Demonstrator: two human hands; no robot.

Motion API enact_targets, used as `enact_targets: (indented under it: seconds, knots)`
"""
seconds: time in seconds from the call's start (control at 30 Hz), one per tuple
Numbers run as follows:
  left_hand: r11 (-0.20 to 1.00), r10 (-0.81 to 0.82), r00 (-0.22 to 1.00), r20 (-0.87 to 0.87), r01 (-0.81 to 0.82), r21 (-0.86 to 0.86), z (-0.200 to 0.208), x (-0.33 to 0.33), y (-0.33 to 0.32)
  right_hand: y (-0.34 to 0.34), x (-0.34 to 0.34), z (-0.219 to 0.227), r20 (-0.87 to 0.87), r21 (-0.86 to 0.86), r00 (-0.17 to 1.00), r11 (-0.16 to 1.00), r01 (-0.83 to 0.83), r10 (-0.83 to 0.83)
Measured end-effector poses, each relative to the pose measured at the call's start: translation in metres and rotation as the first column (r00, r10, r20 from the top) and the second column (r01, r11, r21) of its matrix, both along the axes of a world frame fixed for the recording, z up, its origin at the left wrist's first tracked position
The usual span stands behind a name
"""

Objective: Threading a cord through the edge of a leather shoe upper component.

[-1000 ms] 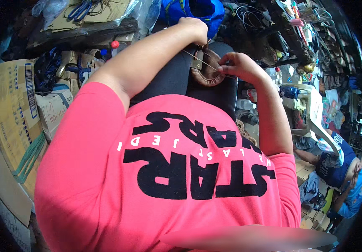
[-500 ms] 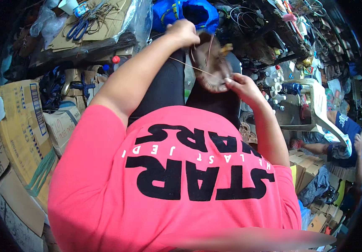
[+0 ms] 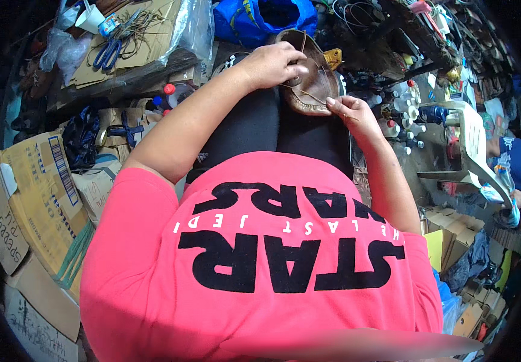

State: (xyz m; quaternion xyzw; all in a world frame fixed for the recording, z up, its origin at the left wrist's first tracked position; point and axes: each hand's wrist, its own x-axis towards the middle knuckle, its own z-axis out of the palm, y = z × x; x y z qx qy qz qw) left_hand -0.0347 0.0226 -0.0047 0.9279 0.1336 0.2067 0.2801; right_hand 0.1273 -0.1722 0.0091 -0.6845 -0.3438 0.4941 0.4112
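A brown leather shoe (image 3: 316, 81) with a stitched toe rests over my dark-trousered knees, its toe end toward me. My right hand (image 3: 354, 113) pinches the edge of the toe between thumb and fingertips. Over the left side of the shoe's opening is my left hand (image 3: 278, 66), fingers curled together, apparently on a thin tan cord. That cord (image 3: 309, 95) crosses the toe toward my right fingertips. A yellow piece (image 3: 333, 58) shows at the shoe's right side; whether it is joined to the shoe I cannot tell.
Beyond my knees lies a blue bag (image 3: 242, 24). Blue-handled scissors (image 3: 108, 54) and loose cords sit on cardboard at the upper left. Cardboard boxes (image 3: 40, 175) stand on my left. To the right are several bottles (image 3: 405, 102), a white plastic chair (image 3: 469, 142) and part of another person (image 3: 514, 160).
My left hand has come down and right, from beyond the shoe to over its opening. The shoe has tilted so its inside shows more. My right hand keeps its pinch on the toe.
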Motion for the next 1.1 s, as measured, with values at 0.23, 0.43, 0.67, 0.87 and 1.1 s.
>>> enact_targets:
  seconds: [0.23, 0.43, 0.67, 0.87, 1.1]
  knots:
    - [0.994, 0.090, 0.940, -0.328, -0.063, 0.094, 0.015, -0.007, -0.005, -0.017, 0.001, -0.009, -0.036, 0.119, 0.999, 0.993, 0.018, -0.014]
    - [0.963, -0.001, 0.999, -0.036, 0.011, 0.268, 0.024, -0.019, -0.045, -0.003, 0.008, 0.010, 0.422, 0.120, 0.892, 0.965, -0.233, 0.163]
    - [0.945, -0.164, 0.980, -0.109, 0.188, 0.268, 0.010, -0.026, -0.084, 0.013, 0.019, 0.015, 0.372, 0.096, 0.875, 0.925, -0.368, 0.310]
    - [0.955, -0.169, 0.984, -0.054, 0.177, 0.237, 0.009, -0.028, -0.090, 0.000, 0.021, 0.029, 0.201, 0.031, 0.973, 0.993, -0.117, 0.109]
    - [0.951, -0.181, 0.982, -0.049, 0.188, 0.247, 0.012, -0.032, -0.090, 0.002, 0.011, 0.045, 0.350, -0.206, 0.811, 0.883, -0.422, 0.469]
